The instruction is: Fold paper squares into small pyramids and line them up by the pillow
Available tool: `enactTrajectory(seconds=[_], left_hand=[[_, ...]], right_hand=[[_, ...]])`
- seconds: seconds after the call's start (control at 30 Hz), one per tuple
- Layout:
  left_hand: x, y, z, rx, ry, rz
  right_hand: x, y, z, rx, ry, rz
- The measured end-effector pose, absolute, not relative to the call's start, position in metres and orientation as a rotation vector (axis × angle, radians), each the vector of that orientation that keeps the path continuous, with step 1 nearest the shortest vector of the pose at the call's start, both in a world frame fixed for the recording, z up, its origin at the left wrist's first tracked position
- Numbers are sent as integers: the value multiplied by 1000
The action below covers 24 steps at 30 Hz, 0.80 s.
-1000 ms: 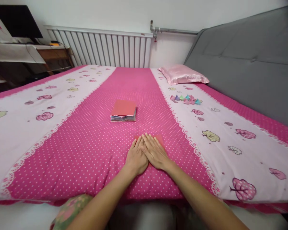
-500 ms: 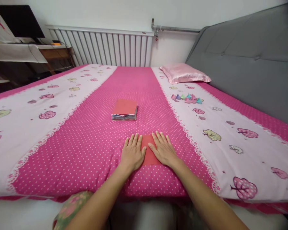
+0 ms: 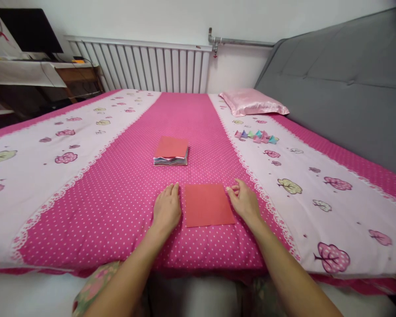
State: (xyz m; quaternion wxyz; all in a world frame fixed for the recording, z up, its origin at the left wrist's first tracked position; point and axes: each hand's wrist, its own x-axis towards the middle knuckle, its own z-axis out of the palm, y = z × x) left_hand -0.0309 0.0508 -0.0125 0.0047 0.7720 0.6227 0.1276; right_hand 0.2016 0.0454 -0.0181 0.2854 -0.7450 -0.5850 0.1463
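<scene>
Several folded shapes (image 3: 257,137) and a pillow (image 3: 253,102) lie rightward on the bed (image 3: 119,211), a stack (image 3: 170,149) beyond the red sheet (image 3: 208,205). This lies flat between left hand (image 3: 167,208) and right hand (image 3: 246,202), both released, edge facing the bed's near side, long axis unclear.

A pink pillow (image 3: 252,102) lies beside the grey headboard (image 3: 345,101).

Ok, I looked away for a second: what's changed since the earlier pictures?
The left hand moved left and the right hand right, both coming off the red paper sheet, now fully uncovered. The sheet, paper stack and folded pieces stayed put.
</scene>
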Motion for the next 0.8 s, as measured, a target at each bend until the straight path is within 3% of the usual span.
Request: enactTrajectory(seconds=[0.37, 0.57, 0.8], left_hand=[[-24, 50, -13, 2260, 1690, 727], [-22, 40, 4, 2393, 1401, 1082], [-14, 34, -7, 2745, 1107, 743]], right_hand=[[191, 44, -15, -1479, -927, 1269], [183, 40, -4, -1249, -631, 1304], [164, 24, -4, -1456, -788, 1391]])
